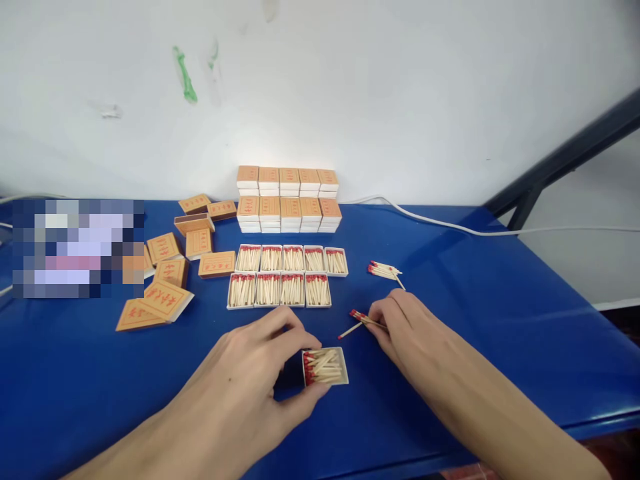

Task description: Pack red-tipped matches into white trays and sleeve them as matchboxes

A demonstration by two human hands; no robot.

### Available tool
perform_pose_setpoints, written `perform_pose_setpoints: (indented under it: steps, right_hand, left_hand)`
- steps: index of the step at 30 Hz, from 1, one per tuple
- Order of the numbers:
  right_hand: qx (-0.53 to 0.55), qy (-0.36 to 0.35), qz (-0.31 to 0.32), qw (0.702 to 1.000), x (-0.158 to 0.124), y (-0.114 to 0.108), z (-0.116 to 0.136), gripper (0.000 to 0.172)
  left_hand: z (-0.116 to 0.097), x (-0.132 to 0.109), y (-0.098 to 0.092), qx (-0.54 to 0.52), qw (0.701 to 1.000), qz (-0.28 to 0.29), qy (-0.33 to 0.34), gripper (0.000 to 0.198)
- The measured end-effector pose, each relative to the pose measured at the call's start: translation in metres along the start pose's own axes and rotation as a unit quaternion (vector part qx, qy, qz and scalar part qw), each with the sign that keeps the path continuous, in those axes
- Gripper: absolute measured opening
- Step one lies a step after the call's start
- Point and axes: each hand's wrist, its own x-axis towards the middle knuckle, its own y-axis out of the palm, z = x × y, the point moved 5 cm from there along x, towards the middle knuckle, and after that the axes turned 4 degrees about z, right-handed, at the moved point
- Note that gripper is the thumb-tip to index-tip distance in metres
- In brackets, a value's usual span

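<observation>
My left hand grips a white matchbox tray between thumb and fingers, at its far and near sides. Red-headed matches lie in that tray, heads toward the left. To its right, my right hand is closed on a small bunch of matches, heads pointing left. One loose match sticks out below the bunch, its head near the table. Beyond my right hand lies a small pile of matches. Filled matchbox trays stand in two rows beyond my left hand.
Stacked closed matchboxes stand against the white wall. Several orange matchbox sleeves lie scattered at the left, some overlapping. A blurred-out object sits at the far left of the blue table. A white cable runs along the back.
</observation>
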Motion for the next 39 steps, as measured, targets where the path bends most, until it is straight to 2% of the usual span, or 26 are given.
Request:
perform_pose_setpoints:
  steps: [4, 9, 12, 15, 16, 19, 21, 24, 28, 34, 37, 39]
  right_hand:
    - [0.048, 0.034, -0.028, 0.998, 0.004, -0.006, -0.017, 0.036]
    - [0.118, 0.034, 0.0, 0.992, 0.003, -0.019, -0.018, 0.027]
    - [0.1, 0.007, 0.007, 0.995, 0.001, -0.03, -0.001, 0.022]
    - [0.005, -0.091, 0.029, 0.995, 0.003, -0.039, 0.032, 0.027]
    - [-0.042, -0.126, 0.03, 0.991, 0.005, -0.041, 0.044, 0.03]
    - [-0.092, -0.168, 0.025, 0.981, 0.011, -0.042, 0.067, 0.035]
    - [-0.112, -0.177, 0.01, 0.978, 0.015, -0.042, 0.074, 0.033]
    - [-0.088, -0.169, -0.007, 0.982, 0.019, -0.043, 0.077, 0.027]
    - [-0.039, -0.163, -0.018, 0.986, 0.025, -0.047, 0.08, 0.027]
    - [-0.027, -0.166, 0.034, 0.985, 0.017, -0.037, 0.071, 0.03]
    - [0.104, -0.096, 0.064, 0.988, 0.006, -0.028, 0.051, 0.034]
    - [0.2, -0.044, 0.075, 0.976, -0.001, -0.024, 0.041, 0.031]
  left_hand:
    - [0.0, 0.0, -0.002, -0.002, 1.0, 0.006, -0.006, 0.017]
    - [-0.003, 0.003, -0.003, 0.007, 1.0, 0.019, -0.009, 0.018]
    - [-0.003, 0.002, -0.003, 0.013, 1.0, 0.013, -0.009, 0.018]
    - [-0.001, 0.001, -0.001, 0.021, 0.999, 0.021, -0.011, 0.013]
    - [0.0, 0.001, -0.001, 0.024, 0.999, 0.022, -0.013, 0.017]
    - [0.003, 0.001, -0.002, 0.033, 0.999, 0.02, -0.019, 0.048]
    - [0.004, 0.001, -0.002, 0.044, 0.998, 0.031, -0.019, 0.058]
    - [0.004, 0.0, 0.0, 0.051, 0.998, 0.041, -0.012, 0.053]
    - [0.006, -0.001, 0.001, 0.024, 0.999, 0.018, -0.023, 0.062]
    - [0.002, 0.001, -0.001, -0.023, 0.999, -0.014, -0.024, 0.053]
    - [-0.002, 0.003, -0.005, -0.032, 0.999, -0.039, -0.016, 0.05]
    - [-0.002, 0.004, -0.008, -0.046, 0.998, -0.049, -0.021, 0.044]
